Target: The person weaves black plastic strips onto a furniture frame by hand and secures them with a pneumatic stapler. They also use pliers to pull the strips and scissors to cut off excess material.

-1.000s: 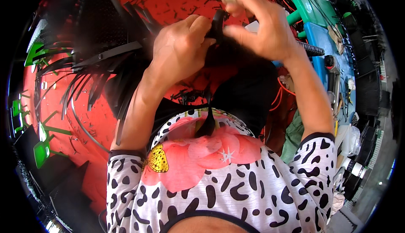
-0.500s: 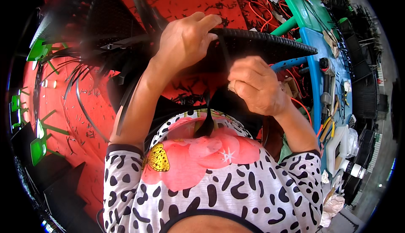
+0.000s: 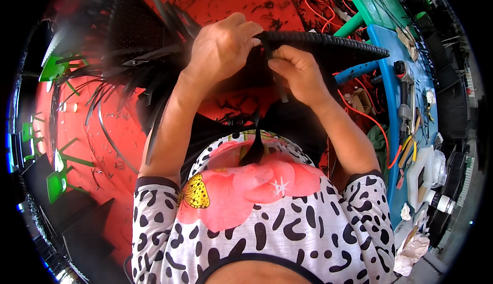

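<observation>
A dark woven panel [image 3: 328, 45] with a wrapped, ribbed rim stretches across in front of me, its pointed end toward the right. My left hand [image 3: 222, 45] is closed at the rim's left end, fingertips pinching the edge there. Just right of it, my right hand [image 3: 298, 70] pinches a flat black strip [image 3: 268, 47] between thumb and fingers, and a short tail hangs below the grip. Loose black strips [image 3: 149, 55] fan out to the left, behind my left wrist. What lies under the left fingers is hidden.
Black offcuts litter the red floor [image 3: 231, 1]. On the right, a blue table [image 3: 382, 37] carries a power tool [image 3: 403, 88] and yellow-handled tools [image 3: 406, 149], with a green table [image 3: 367, 1] beyond. Orange cable [image 3: 354, 112] loops below. Small green stools [image 3: 57, 185] stand at left.
My right hand has moved up and left, from below the rim to the strip beside my left hand. The left hand stays nearly in place at the rim.
</observation>
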A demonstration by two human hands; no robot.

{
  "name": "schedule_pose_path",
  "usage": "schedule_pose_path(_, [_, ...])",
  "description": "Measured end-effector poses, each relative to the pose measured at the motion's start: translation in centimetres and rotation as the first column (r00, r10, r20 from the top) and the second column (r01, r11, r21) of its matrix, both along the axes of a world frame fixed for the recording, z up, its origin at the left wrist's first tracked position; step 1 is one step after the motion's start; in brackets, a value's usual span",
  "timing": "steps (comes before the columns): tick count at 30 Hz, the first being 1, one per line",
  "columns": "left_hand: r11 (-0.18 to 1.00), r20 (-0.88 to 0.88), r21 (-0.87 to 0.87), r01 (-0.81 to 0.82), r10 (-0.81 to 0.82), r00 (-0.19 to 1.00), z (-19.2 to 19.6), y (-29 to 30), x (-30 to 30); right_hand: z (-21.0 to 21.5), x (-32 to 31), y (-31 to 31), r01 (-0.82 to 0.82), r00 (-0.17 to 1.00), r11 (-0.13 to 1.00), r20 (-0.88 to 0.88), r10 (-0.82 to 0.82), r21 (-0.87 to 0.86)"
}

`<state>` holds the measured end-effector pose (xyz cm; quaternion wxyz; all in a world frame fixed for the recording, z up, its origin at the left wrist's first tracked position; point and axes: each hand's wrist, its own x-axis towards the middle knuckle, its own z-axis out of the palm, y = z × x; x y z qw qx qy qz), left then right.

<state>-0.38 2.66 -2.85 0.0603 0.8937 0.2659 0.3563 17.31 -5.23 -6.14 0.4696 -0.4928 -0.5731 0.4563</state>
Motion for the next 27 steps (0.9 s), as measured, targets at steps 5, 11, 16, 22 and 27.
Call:
schedule_pose_path(5, [0.999,-0.029,-0.031,0.028,-0.029,0.999,0.6,-0.2,-0.4,0.0,0.7,-0.3,-0.106,0.948,0.978,0.315,0.045,0.18])
schedule_pose_path(11, [0.989,-0.058,-0.138,0.051,-0.06,0.997,1.0,-0.1,0.2,-2.8,-0.1,-0.1,-0.08,0.837,0.82,0.485,-0.254,0.567])
schedule_pose_path(16, [0.986,-0.088,-0.168,0.008,-0.023,0.996,0.2,1.2,0.0,-0.7,1.7,0.4,-0.213,0.977,0.97,-0.038,0.21,-0.115])
schedule_pose_path(22, [0.982,-0.093,-0.19,-0.01,-0.008,0.996,0.7,1.6,-0.1,3.4,1.7,1.4,-0.233,0.906,0.971,-0.377,0.194,-0.06])
schedule_pose_path(27, [0.966,-0.144,-0.251,-0.056,0.02,0.989,0.9,1.7,0.1,2.3,-0.4,2.2,0.065,0.997,0.886,0.005,-0.076,0.46])
